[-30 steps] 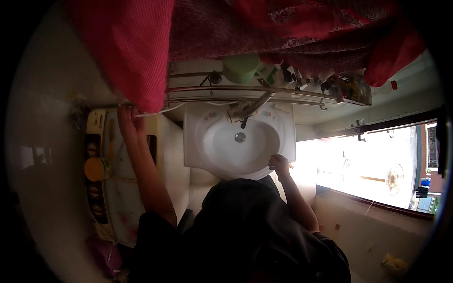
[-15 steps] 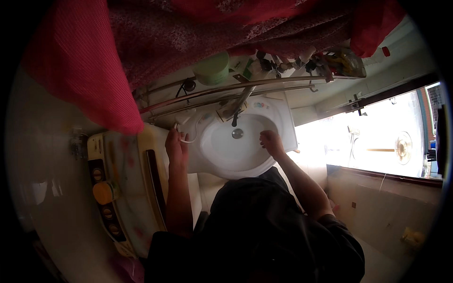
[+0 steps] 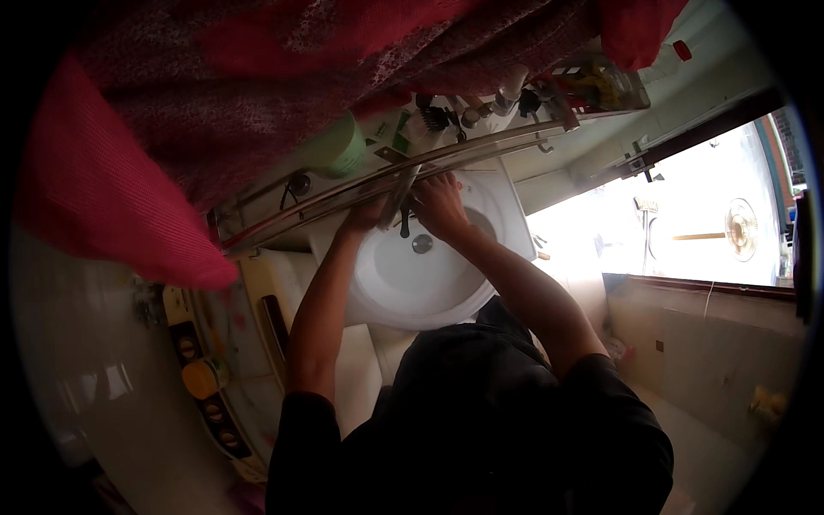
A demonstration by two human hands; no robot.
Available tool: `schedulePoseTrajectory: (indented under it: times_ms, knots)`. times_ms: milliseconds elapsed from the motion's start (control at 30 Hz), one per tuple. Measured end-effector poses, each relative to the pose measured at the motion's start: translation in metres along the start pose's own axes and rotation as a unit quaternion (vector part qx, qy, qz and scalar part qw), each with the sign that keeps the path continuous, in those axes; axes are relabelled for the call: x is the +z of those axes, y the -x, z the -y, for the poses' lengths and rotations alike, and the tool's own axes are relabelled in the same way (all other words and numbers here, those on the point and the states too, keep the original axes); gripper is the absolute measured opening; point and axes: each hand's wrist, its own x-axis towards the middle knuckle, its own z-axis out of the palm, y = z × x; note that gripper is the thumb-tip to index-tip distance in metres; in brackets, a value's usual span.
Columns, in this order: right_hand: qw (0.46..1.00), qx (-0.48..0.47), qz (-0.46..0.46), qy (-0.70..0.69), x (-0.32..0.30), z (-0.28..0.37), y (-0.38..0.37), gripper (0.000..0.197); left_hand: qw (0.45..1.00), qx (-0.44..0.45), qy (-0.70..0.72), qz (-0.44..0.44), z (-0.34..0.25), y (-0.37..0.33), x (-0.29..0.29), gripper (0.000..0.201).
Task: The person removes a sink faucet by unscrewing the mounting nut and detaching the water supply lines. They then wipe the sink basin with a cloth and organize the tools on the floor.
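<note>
A white washbasin [image 3: 396, 300] with a round drain [image 3: 422, 245] lies in front of me. At its back edge stands a faucet [image 3: 404, 225] with a dark lever. My left hand [image 3: 367, 215] reaches in left of the faucet, its fingers hidden behind the metal rails. Just right of the faucet is my right hand [image 3: 440, 204], over the basin's back rim, its fingers bent. What they close on, if anything, is hidden. The white cord or thin hose seen earlier does not show now.
Metal rails [image 3: 343, 190] cross above the basin's back. Behind them stand a pale green tub [image 3: 339, 148] and a comb [image 3: 436, 118]. Red cloth [image 3: 129, 189] hangs overhead. At left is a cream appliance with knobs, bearing a yellow-lidded jar [image 3: 204, 378]. A bright opening [image 3: 687, 232] lies right.
Both hands have moved to the back of the basin, near the faucet, from its left and right sides. The white cord that my left hand held is out of sight. The view has shifted slightly.
</note>
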Motion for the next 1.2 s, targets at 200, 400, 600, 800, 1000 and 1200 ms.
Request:
schedulePoseTrajectory:
  times_ms: [200, 400, 600, 800, 1000, 1200]
  knots:
    - [0.991, 0.127, -0.005, 0.035, -0.031, -0.053, 0.024, 0.016, 0.966, -0.035, -0.213, -0.143, 0.038, 0.037, -0.01, 0.035]
    - [0.947, 0.29, 0.133, -0.033, -0.116, -0.089, 0.133, 0.027, 0.895, -0.244, -0.013, -0.374, -0.001, 0.146, 0.068, 0.02]
    - [0.952, 0.14, 0.27, 0.024, -0.186, -0.089, 0.2, 0.013, 0.864, -0.33, 0.375, -0.061, -0.054, 0.11, 0.178, 0.05]
    - [0.954, 0.001, 0.283, -0.099, -0.249, -0.071, 0.163, 0.008, 0.901, -0.243, 0.354, 0.058, -0.112, 0.062, 0.223, 0.101]
    - [0.909, -0.033, 0.244, -0.336, -0.232, -0.015, 0.114, 0.018, 0.931, -0.331, 0.137, 0.072, -0.221, 0.078, 0.167, 0.041]
    - [0.88, -0.06, 0.268, -0.388, -0.123, 0.03, 0.089, 0.03, 0.917, -0.351, -0.056, -0.179, -0.195, 0.184, 0.069, 0.026]
